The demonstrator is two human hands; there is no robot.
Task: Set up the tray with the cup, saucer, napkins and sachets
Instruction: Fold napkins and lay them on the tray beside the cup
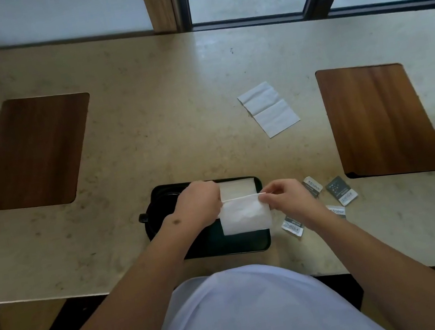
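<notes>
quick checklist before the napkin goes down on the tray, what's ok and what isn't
1. Napkin held at both top corners, by left hand and right hand: ok.
2. Bare space on the black tray below it: ok.
3. One napkin already lying on the tray: ok.
4. Sachets on the tray: not ok, all on the counter.
5. Spare napkin on the tray: not ok.
6. Cup seated on saucer: cannot tell, hand covers it.

Print on the sachets (341, 191) is too blurred to read.
</notes>
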